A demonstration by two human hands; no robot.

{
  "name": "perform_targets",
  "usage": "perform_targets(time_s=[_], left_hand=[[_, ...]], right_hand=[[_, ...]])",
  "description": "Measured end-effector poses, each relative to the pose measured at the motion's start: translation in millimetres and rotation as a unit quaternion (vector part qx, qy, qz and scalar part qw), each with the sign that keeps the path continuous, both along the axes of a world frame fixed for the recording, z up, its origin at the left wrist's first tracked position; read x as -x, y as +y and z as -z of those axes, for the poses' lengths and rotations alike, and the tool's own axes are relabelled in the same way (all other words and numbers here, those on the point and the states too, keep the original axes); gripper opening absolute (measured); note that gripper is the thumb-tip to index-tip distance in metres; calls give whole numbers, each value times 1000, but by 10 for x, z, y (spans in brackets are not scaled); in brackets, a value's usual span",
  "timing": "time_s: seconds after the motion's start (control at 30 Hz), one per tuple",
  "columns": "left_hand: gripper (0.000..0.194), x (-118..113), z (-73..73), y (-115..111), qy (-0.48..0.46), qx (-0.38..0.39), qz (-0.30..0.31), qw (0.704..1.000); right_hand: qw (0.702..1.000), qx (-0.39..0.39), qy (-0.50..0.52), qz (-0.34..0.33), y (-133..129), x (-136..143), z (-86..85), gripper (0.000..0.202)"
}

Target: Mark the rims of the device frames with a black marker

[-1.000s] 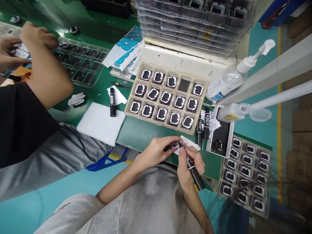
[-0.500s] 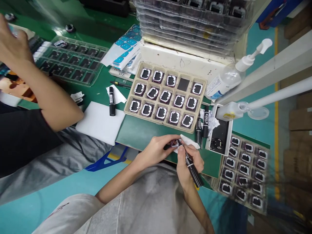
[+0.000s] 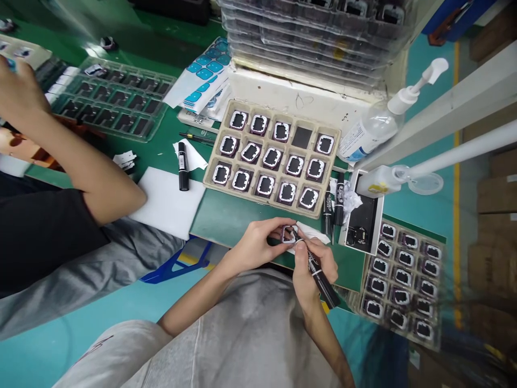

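Observation:
My left hand (image 3: 258, 243) is closed on a small watch-case-like frame (image 3: 287, 235), purplish with a pale rim, held by its edge between thumb and fingers. In my right hand (image 3: 313, 264) is a black marker pen (image 3: 322, 280), gripped like a pencil. Its tip points at the frame's rim; whether it touches I cannot tell. A white tissue (image 3: 313, 233) lies just behind my right fingers. Beyond my hands sits a beige compartment tray (image 3: 258, 195) with similar frames; one compartment in its back row shows only its dark bottom.
Two black markers (image 3: 339, 199) lie right of the tray, beside a white box (image 3: 379, 226) and a pump bottle (image 3: 374, 129). Another tray of frames (image 3: 399, 280) stands at the right. A co-worker's arm (image 3: 89, 167) reaches across the left, near a white foam sheet (image 3: 165, 202) and another marker (image 3: 183, 167).
The frame in my left hand has turned, so more of its pale rim shows. The marker stays in my right hand. The co-worker's hand at the left has moved slightly lower.

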State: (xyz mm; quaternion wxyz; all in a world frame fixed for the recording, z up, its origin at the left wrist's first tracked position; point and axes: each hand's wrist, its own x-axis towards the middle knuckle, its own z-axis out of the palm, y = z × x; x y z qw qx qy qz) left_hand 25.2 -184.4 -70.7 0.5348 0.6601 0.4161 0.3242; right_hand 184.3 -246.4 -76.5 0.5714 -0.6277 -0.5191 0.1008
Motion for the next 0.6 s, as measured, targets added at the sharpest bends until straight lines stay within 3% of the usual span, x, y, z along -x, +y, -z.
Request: perform_targets(time_s=[0.27,0.6], left_hand=[[50,-2,-4,-5,-6,27,-12,1000],[44,29,24,2,3,5,-3,1000]], right_hand=[[999,-1,34,-1,-92,-21,129,14],[997,3,76,-13,-191,-98,234,22]])
